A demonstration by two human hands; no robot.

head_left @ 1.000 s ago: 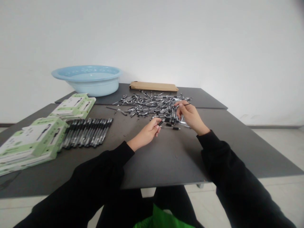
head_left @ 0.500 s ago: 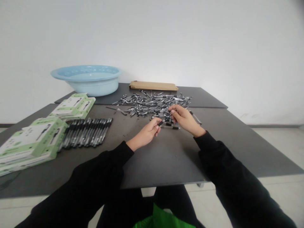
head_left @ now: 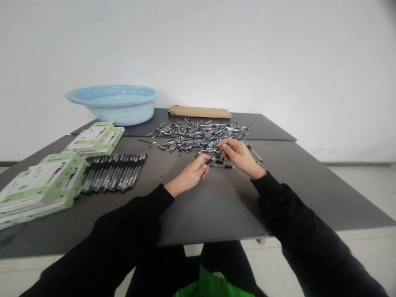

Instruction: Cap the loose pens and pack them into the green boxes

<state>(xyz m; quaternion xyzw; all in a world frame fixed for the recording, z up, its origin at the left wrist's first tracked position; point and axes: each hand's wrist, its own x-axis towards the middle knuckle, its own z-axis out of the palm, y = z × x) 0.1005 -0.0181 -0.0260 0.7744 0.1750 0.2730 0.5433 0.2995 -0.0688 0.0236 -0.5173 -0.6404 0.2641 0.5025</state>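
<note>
Pen piece (head_left: pixel 209 161), dark, short: in the left hand (head_left: pixel 194 170), thumb and fingers pinching it above the table (head_left: pixel 204 210), near side of the pile. Right hand (head_left: pixel 238 154): thumb and index pressed together on a thin piece (head_left: pixel 218 153), lined up toward the pen piece. Can't tell whether the two touch, too small.

Loose pen parts (head_left: pixel 229 166) with black grips lie on the table between the hands. Clear tube (head_left: pixel 255 153) lies just beyond the right hand, on its right. Pile of pen parts (head_left: pixel 198 136) behind both hands, jumbled, spilling across the table seam.

Left of the left hand: row of pens (head_left: pixel 113 173), side by side, black grips toward the back. Green-and-white boxes (head_left: pixel 40 181) to the left of that, second box stack (head_left: pixel 94 138) behind. Blue basin (head_left: pixel 123 113) at back left, cardboard strip (head_left: pixel 200 111) behind the pile, near the white wall (head_left: pixel 247 53).
</note>
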